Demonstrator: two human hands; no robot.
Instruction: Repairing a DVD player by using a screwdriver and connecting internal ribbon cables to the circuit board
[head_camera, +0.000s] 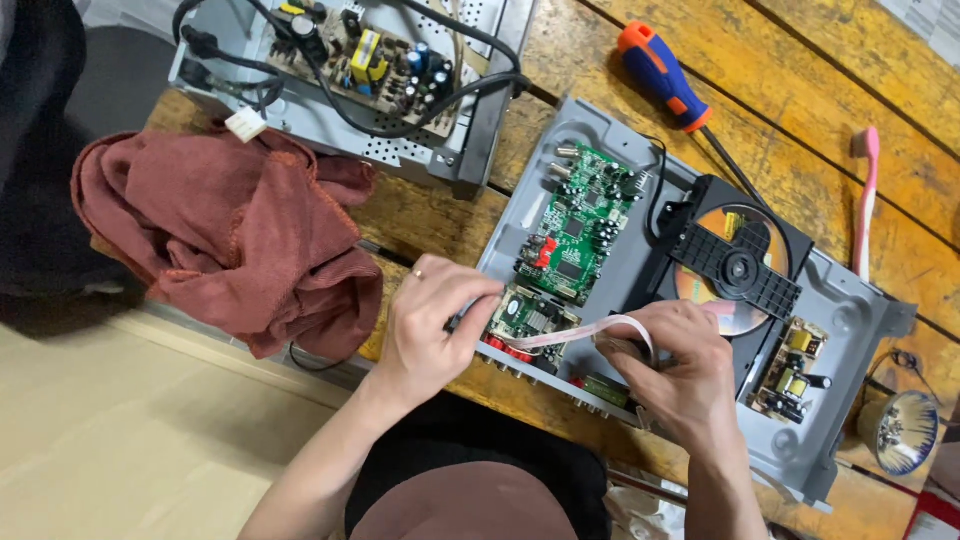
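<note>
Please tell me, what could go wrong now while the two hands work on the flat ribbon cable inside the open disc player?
1. The left hand and right hand bend the flat ribbon cable in a tight arc; it might crease or tear near the small green board.
2. Fingers rest close to bare components there, so a slip could bend a part.
3. The screwdriver lies beside the open chassis and might roll in.

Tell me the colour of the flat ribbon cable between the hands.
The thin flat ribbon cable is pale pinkish white, seen in the head view.
</note>
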